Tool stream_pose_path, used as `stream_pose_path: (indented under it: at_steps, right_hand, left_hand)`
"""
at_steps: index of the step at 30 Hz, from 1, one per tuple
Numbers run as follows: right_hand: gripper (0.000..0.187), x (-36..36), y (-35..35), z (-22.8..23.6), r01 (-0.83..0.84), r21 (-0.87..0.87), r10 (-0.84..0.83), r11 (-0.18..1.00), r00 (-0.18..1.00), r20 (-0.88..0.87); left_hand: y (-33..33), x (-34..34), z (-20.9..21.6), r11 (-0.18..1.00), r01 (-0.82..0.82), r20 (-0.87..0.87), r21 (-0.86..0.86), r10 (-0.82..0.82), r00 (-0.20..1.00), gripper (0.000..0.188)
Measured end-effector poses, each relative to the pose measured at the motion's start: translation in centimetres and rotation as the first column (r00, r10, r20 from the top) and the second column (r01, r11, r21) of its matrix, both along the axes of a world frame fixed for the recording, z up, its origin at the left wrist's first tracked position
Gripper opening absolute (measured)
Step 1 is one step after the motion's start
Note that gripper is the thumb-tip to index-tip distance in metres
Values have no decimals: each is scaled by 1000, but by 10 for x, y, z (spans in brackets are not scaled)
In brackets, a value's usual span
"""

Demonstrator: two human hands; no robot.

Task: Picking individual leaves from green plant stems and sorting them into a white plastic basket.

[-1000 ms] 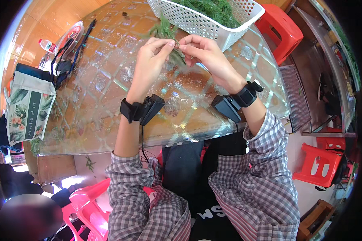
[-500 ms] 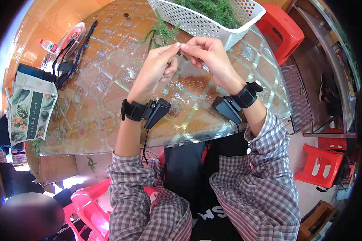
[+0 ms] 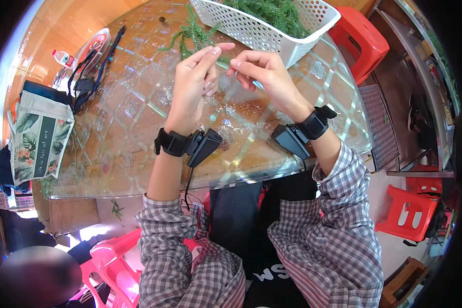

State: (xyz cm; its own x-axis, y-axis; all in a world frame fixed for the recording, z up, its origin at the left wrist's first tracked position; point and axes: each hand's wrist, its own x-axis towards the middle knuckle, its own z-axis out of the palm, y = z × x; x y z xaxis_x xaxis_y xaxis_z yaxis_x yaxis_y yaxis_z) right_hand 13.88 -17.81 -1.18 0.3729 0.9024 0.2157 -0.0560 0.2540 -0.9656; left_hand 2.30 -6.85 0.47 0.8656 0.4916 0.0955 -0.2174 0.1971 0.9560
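My left hand (image 3: 195,77) is raised over the glass-topped table, thumb against the fingers and index finger pointing right. A feathery green sprig (image 3: 192,35) fans out just beyond it and seems to be pinched in it, though the stem end is hidden. My right hand (image 3: 264,74) is closed a short gap to the right, thumb against forefinger. A slim light-blue object (image 3: 258,85) shows under its curled fingers, mostly covered. Beyond both hands stands a white perforated plastic basket (image 3: 246,23) with green sprigs (image 3: 274,15) heaped in it.
At the left edge of the glass table (image 3: 138,154) sits a printed cloth bag (image 3: 41,136), with dark straps (image 3: 92,77), a plate (image 3: 100,43) and a small bottle (image 3: 62,58) beyond. Red plastic stools (image 3: 362,43) and chairs (image 3: 408,213) stand right; a pink chair (image 3: 118,262) is lower left.
My hands have come apart from touching fingertips. The left has shifted slightly left and its index finger has straightened; the sprig has swung left with it. My right hand has barely moved.
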Motion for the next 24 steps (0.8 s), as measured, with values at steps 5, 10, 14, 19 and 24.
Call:
stream_pose_path:
  at_steps: [5,10,14,19,24]
  right_hand:
    - [26,-1,0,1,-73,-110,79,991,996,52]
    - [27,-2,0,0,-74,-135,81,988,996,48]
    - [26,-2,0,-2,-60,-106,69,993,994,83]
    - [25,-1,0,0,-85,-101,97,991,988,121]
    - [25,-7,1,-3,-69,-79,81,994,982,168]
  left_hand:
    - [1,-1,0,999,-19,41,-36,21,999,28]
    - [-4,-2,6,998,-21,-40,-60,18,999,29]
    - [-5,0,0,996,26,-65,-83,-31,997,31]
    - [-3,0,0,993,28,-16,-117,-30,999,32]
    - [-1,0,-1,980,17,38,-200,-10,999,29]
